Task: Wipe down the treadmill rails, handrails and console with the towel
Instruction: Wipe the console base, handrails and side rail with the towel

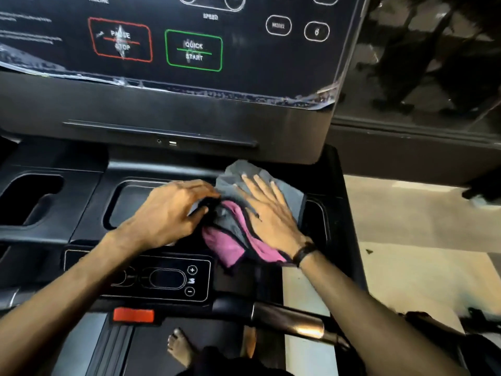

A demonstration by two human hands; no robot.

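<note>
Right hand (268, 213) flat, fingers spread on towel (230, 240) – left hand (173, 210) pinches its edge; bunched towel could skip console (168, 109) tray corners.

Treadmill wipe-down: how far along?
Done: can't tell; no surface shows a clear wiped mark. In hand: right hand presses the towel flat on the console tray, left hand pinches its edge. Left: likely the upper display panel, whose film is peeling, and the handrail, untouched now.

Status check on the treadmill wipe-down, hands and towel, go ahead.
Right hand flat on towel, pressing it onto console tray. Left hand pinching towel's left edge. Nothing blocking.
</note>
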